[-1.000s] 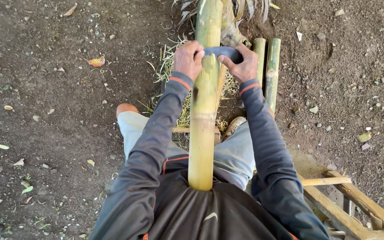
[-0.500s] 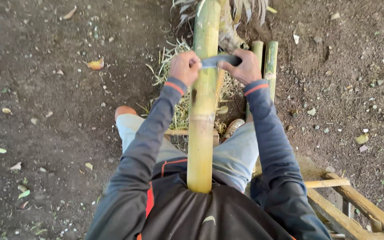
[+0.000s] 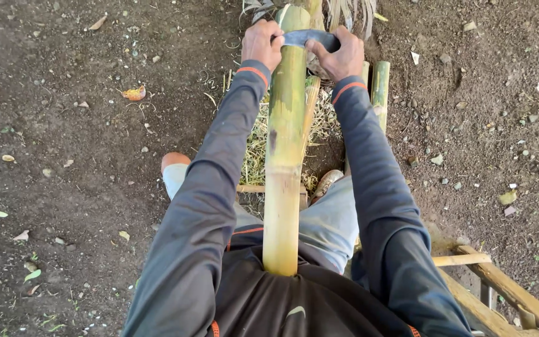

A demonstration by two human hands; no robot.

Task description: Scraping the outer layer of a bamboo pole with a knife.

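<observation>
A thick green-yellow bamboo pole point(image 3: 285, 156) runs from my belly straight away from me. Across its far end lies a dark flat blade point(image 3: 304, 39), held crosswise. My left hand point(image 3: 262, 42) grips the blade's left end and my right hand point(image 3: 342, 55) grips its right end, one on each side of the pole. Both arms are stretched forward in dark sleeves with orange cuff bands. The blade's edge under my hands is hidden.
Pale bamboo shavings point(image 3: 257, 140) are heaped under the pole. Shorter bamboo pieces point(image 3: 380, 87) lie to the right of it. A wooden frame point(image 3: 500, 290) sits at the lower right. Bare dirt ground with scattered leaves point(image 3: 133, 93) and stones surrounds me.
Both hands and the blade slid nearer along the pole, then moved back out toward its far end. The pole stays braced against my body.
</observation>
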